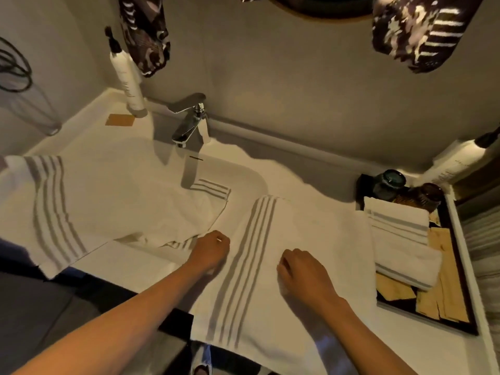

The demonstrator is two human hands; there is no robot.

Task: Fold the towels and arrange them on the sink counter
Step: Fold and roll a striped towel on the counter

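Note:
A white towel with grey stripes [311, 239] lies spread on the sink counter [127, 263] in front of me. My left hand [211, 250] is curled at its left edge, fingers closed on the cloth. My right hand [303, 269] rests on the towel's middle, fingers bent and pinching the fabric. A second striped towel [89, 201] lies unfolded across the basin and the counter's left side. A folded striped towel [400, 239] sits on the dark tray at the right.
A chrome tap [189, 123] stands behind the basin. A white pump bottle [130, 79] is at the back left. The dark tray [460, 266] at the right holds two jars [392, 182] and tan packets. Patterned cloth hangs above.

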